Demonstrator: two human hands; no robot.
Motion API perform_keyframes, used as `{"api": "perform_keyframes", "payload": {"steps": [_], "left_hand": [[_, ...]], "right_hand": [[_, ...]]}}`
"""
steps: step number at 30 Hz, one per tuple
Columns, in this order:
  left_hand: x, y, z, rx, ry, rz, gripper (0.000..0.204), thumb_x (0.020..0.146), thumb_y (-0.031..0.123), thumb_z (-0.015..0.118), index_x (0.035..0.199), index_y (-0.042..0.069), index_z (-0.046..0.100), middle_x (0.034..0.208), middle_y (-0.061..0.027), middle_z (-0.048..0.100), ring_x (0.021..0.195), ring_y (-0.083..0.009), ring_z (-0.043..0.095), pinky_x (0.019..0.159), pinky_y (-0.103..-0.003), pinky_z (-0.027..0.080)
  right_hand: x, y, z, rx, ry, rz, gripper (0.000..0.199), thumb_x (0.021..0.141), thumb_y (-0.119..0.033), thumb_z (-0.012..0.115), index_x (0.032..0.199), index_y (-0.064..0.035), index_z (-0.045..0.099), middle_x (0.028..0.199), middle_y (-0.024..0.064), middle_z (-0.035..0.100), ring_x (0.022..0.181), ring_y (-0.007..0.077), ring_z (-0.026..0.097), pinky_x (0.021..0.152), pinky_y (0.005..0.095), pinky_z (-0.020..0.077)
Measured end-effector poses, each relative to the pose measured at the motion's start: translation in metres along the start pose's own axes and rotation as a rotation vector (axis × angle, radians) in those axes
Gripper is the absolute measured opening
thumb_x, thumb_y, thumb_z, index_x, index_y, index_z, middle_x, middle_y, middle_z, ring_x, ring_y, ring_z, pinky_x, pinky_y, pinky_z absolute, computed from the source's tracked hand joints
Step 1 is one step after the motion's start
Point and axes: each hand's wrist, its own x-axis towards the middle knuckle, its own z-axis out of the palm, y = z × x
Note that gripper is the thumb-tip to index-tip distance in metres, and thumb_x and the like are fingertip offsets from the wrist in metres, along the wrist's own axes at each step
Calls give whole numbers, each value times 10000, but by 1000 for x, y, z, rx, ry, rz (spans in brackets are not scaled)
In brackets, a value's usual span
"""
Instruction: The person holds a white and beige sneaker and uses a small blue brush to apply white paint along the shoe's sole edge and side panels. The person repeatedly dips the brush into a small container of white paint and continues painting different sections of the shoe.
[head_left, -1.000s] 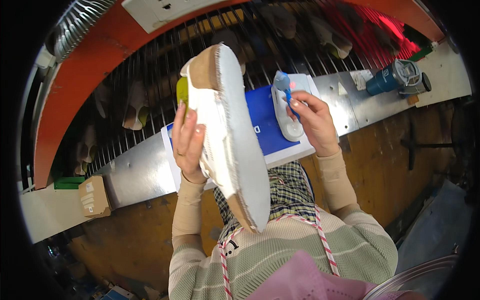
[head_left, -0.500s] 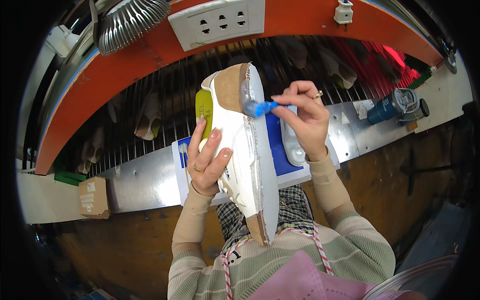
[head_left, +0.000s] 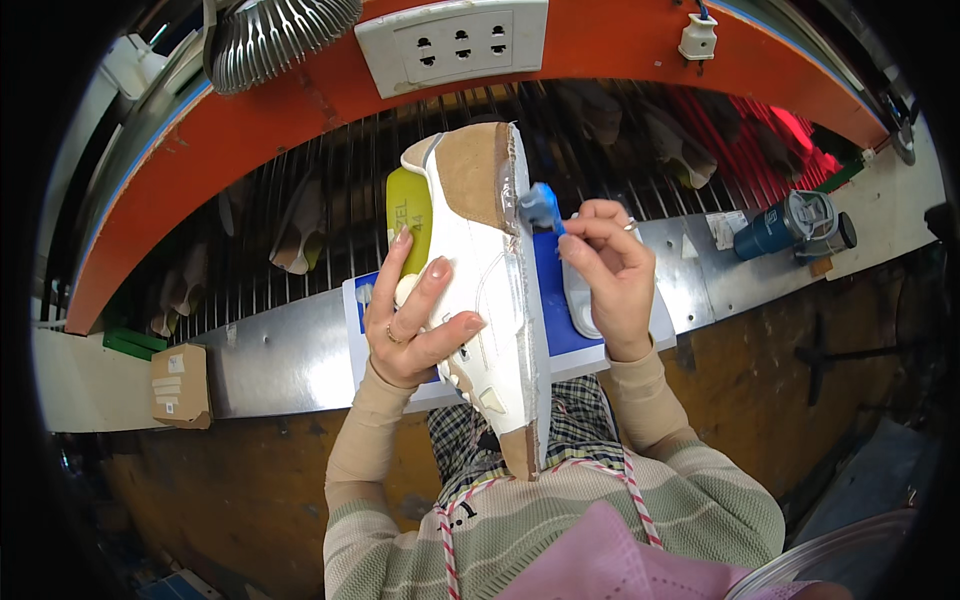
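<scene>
A white and tan shoe upper (head_left: 470, 285) stretched on a yellow-green last (head_left: 409, 225) stands on edge before me, its tan toe end close to my body. My left hand (head_left: 412, 325) grips it from the left, fingers spread over the side and around the last. In my right hand (head_left: 617, 285), thumb and fingers pinch a small blue brush (head_left: 544, 210). Its head is at the shoe's bottom edge beside the tan heel part, where a wet-looking shine shows. I cannot tell whether the bristles touch. Behind my right fingers a white dish (head_left: 580, 305) is partly hidden.
Under the shoe lies a blue and white sheet (head_left: 572, 339) on a metal ledge (head_left: 285, 350). Beyond it, several shoe uppers rest on dark bars below an orange frame (head_left: 150, 215) with a socket panel (head_left: 455, 45). A cardboard box (head_left: 181, 385) stands left, a blue tumbler (head_left: 770, 232) right.
The shoe has rolled so that less of its grey underside shows. My right hand has turned the brush more upright and shifted its head slightly to the right.
</scene>
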Motion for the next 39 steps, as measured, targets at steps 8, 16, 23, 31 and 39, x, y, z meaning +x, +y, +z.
{"api": "perform_keyframes", "payload": {"steps": [8, 16, 23, 31, 39], "left_hand": [[7, -5, -7, 106, -37, 131, 572, 686, 183, 861, 1159, 418, 641, 1356, 68, 541, 1273, -400, 532, 966, -418, 608], [7, -3, -8, 105, -50, 122, 564, 690, 181, 858, 1158, 412, 645, 1362, 62, 548, 1274, -398, 535, 956, -405, 613], [5, -4, -4, 108, -26, 101, 559, 697, 186, 856, 1162, 409, 641, 1373, 60, 545, 1280, -395, 532, 957, -402, 612], [5, -2, -4, 98, -36, 57, 530, 706, 196, 851, 1153, 388, 641, 1373, 55, 546, 1276, -396, 535, 988, -420, 594], [2, 6, 14, -32, 46, -51, 477, 772, 196, 807, 1203, 288, 624, 1405, -41, 550, 1279, -430, 526, 1031, -480, 544]], "right_hand": [[40, -15, -15, -434, 57, -311, 129, 823, -35, 772, 952, -21, 764, 986, 47, 545, 759, 97, 543, 635, 223, 422], [60, -20, -27, -553, -3, -481, 145, 786, -25, 800, 927, -28, 769, 966, 40, 527, 765, 110, 547, 627, 233, 431], [52, -23, -35, -557, -101, -498, 209, 741, -7, 818, 945, -23, 774, 957, 48, 528, 738, 104, 530, 632, 227, 429], [40, -25, -43, -488, -235, -428, 215, 744, -15, 813, 956, -22, 775, 964, 49, 532, 707, 90, 508, 628, 215, 417], [17, 7, -15, -96, -39, -30, 172, 819, 26, 756, 991, 22, 747, 1006, 43, 513, 879, 110, 522, 739, 236, 445]]}}
